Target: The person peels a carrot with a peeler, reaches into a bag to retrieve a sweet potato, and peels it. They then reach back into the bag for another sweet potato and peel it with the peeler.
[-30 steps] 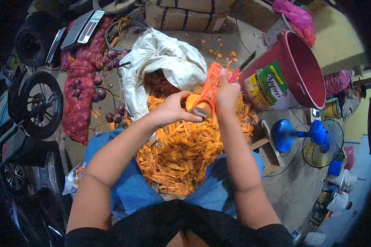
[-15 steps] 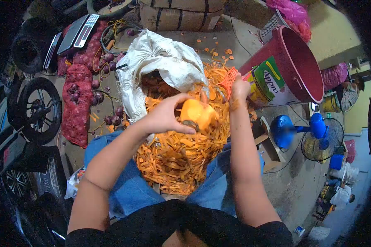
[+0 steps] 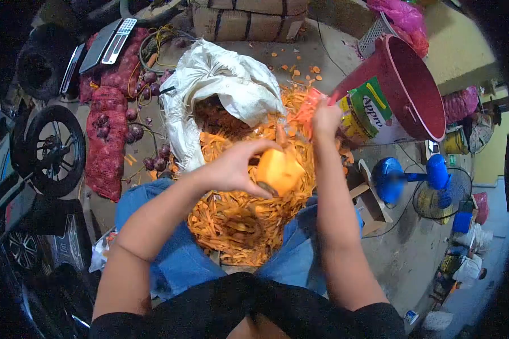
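- While the left hand [image 3: 232, 166] grips a thick peeled carrot [image 3: 280, 169] over the lap, fingers curled tight round its near side, the right hand [image 3: 326, 120] is up beside the red bucket [image 3: 404, 85], closed round an orange peeler [image 3: 306, 107] that shows only as a blur.
- My guess is that this is a pause between strokes, with the carrot being turned to a fresh face.
- Another stroke would call for bringing the peeler back onto the carrot, blade flat, above the heap of peelings [image 3: 243, 217] between the knees.
- A second ago the peeler lay against the carrot; now they are well apart, and the carrot sits slightly lower than half a second back.
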{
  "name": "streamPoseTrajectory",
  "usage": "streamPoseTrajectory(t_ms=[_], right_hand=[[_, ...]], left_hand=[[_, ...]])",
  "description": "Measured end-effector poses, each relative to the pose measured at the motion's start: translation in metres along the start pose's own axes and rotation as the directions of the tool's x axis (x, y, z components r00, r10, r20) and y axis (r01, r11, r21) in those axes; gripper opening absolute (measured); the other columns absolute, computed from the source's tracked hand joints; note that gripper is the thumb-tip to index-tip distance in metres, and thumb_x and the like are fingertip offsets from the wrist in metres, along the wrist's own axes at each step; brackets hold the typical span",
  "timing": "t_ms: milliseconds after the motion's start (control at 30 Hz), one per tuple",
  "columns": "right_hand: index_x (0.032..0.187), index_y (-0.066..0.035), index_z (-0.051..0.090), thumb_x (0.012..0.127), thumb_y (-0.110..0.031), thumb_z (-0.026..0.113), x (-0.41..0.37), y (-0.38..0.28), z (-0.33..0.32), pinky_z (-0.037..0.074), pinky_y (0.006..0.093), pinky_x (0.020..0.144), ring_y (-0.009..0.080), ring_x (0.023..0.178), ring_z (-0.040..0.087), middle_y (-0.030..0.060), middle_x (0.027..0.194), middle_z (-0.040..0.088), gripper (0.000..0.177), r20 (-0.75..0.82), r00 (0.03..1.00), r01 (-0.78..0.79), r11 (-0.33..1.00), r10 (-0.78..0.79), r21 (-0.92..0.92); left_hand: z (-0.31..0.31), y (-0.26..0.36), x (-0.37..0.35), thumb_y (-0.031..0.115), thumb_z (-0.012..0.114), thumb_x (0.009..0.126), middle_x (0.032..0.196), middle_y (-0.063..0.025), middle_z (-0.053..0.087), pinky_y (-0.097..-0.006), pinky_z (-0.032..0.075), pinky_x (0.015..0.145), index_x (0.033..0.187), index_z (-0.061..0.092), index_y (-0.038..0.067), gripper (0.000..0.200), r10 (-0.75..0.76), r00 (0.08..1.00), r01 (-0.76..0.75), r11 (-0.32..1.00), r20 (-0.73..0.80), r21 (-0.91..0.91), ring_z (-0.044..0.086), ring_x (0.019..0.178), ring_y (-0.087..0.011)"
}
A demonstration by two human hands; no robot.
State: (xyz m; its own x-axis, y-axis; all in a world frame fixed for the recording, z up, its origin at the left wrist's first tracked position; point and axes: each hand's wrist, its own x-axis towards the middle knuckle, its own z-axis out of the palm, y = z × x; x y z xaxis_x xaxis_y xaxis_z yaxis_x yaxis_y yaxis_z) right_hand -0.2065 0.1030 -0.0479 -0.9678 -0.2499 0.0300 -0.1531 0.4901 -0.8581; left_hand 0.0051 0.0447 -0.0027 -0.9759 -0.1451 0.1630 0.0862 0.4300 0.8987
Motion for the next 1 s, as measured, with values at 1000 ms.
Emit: streamPoseTrajectory(t_ms=[1000], right_hand=[[0.065, 0.004, 0.051, 0.077, -0.023, 0.051, -0.001, -0.002, 0.006, 0.036, 0.0331, 0.050, 0.0200, 0.048, 0.047, 0.0111, 0.055, 0.052, 0.029, -0.006, 0.999, 0.053, 0.992, -0.052, 0.115]], left_hand=[[-0.008, 0.002, 0.002, 0.021, 0.075, 0.049, 0.097, -0.0103, 0.048, -0.0298, 0.036, 0.083, 0.101, 0.044, 0.002, 0.063, -0.129, 0.991, 0.125, 0.988, -0.037, -0.086, 0.046, 0.095, -0.0179]])
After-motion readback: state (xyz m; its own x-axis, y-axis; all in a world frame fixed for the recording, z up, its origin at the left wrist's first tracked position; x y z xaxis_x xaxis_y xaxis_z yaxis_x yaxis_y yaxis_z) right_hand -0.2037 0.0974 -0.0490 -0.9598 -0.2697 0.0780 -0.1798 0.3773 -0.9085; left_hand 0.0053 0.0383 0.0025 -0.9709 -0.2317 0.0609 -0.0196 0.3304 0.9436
